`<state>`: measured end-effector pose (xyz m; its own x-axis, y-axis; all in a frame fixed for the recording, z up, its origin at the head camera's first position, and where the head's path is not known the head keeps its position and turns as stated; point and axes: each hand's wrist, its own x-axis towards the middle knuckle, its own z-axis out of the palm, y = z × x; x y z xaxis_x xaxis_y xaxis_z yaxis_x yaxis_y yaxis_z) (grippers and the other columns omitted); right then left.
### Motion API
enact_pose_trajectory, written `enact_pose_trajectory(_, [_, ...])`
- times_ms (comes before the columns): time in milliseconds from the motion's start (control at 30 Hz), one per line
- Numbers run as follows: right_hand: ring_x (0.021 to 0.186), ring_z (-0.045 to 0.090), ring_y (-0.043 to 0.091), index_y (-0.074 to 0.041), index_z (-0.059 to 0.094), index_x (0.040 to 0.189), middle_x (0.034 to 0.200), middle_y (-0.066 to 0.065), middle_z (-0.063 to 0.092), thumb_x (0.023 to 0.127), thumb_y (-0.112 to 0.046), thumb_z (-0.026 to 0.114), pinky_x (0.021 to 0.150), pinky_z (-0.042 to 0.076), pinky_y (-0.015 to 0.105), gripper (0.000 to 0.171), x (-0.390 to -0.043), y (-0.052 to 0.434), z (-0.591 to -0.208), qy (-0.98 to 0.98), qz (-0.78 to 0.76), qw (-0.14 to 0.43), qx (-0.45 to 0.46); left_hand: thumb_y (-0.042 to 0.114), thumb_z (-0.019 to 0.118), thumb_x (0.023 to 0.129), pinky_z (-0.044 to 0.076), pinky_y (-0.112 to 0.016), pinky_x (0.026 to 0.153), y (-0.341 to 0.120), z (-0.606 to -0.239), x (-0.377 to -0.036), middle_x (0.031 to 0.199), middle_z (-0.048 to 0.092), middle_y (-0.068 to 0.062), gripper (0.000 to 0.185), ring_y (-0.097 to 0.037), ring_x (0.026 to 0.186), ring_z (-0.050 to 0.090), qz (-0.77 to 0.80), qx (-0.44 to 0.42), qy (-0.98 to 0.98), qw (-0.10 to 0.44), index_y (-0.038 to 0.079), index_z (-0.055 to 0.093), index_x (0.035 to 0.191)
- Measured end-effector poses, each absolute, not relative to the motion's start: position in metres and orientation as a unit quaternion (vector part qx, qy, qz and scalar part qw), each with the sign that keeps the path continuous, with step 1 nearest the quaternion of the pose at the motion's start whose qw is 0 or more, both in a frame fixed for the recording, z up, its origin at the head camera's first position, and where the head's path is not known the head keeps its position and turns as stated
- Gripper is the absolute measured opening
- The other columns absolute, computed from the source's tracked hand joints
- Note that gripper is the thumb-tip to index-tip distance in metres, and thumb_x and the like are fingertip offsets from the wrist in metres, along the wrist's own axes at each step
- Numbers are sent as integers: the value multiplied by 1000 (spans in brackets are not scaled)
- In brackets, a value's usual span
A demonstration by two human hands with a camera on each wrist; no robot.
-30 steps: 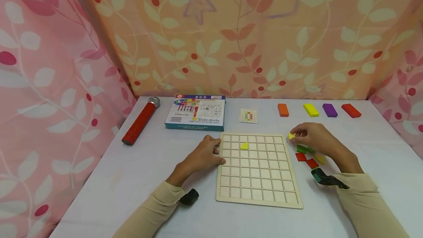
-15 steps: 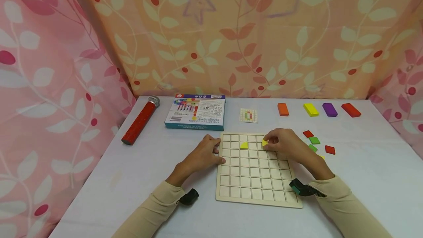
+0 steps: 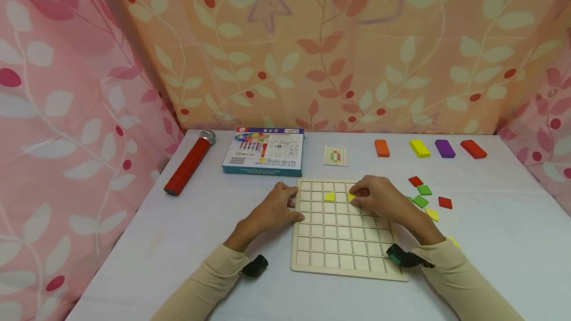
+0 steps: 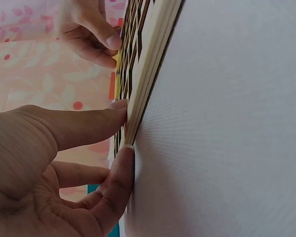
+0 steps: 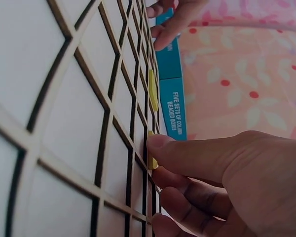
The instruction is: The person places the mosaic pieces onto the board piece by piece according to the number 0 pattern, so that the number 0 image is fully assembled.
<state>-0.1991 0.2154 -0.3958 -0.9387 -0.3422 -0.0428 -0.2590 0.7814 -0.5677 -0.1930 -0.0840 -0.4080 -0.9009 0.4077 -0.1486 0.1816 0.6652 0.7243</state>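
Note:
A pale wooden grid board (image 3: 331,246) lies flat in the middle of the table. My left hand (image 3: 278,207) holds its left edge, thumb and fingertips at the rim in the left wrist view. Over the board's upper part, my right hand (image 3: 381,194) pinches a small yellow tile (image 5: 152,160) between thumb and fingers, right at a cell in the second row. Fingers partly cover this tile. Another yellow tile (image 3: 329,196), with a curved side, sits two cells to the left in the same row.
Loose red tiles (image 3: 445,202), green tiles (image 3: 420,201) and yellow tiles (image 3: 431,214) lie right of the board. Behind it are a small pattern card (image 3: 335,156), a flat box (image 3: 263,155) and a red microphone (image 3: 189,165). Several coloured blocks (image 3: 445,148) line the back right.
My right hand has carried the yellow tile left from beside the board to a second-row cell. More loose tiles at the right are uncovered. The left hand has stayed at the board's edge.

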Motion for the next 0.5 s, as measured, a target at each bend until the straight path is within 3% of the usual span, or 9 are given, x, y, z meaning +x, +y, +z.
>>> enact_pose_trajectory(233, [90, 59, 19, -4, 78, 121, 100, 1, 70, 94, -18, 81, 79, 50, 34, 31, -201, 229, -390, 940, -292, 76, -158, 13, 88, 88, 47, -34, 88, -83, -407, -193, 120, 50, -11, 80, -19, 104, 53, 372, 165, 901, 149, -6, 47, 155])
enact_pose_trajectory(500, [97, 60, 27, -1, 71, 132, 105, 10, 70, 97, -20, 76, 76, 52, 33, 40, -208, 277, -386, 951, -292, 61, -81, 13, 88, 88, 47, -36, 89, -83, -406, -192, 120, 50, -11, 80, -19, 104, 53, 373, 162, 901, 149, -7, 47, 155])
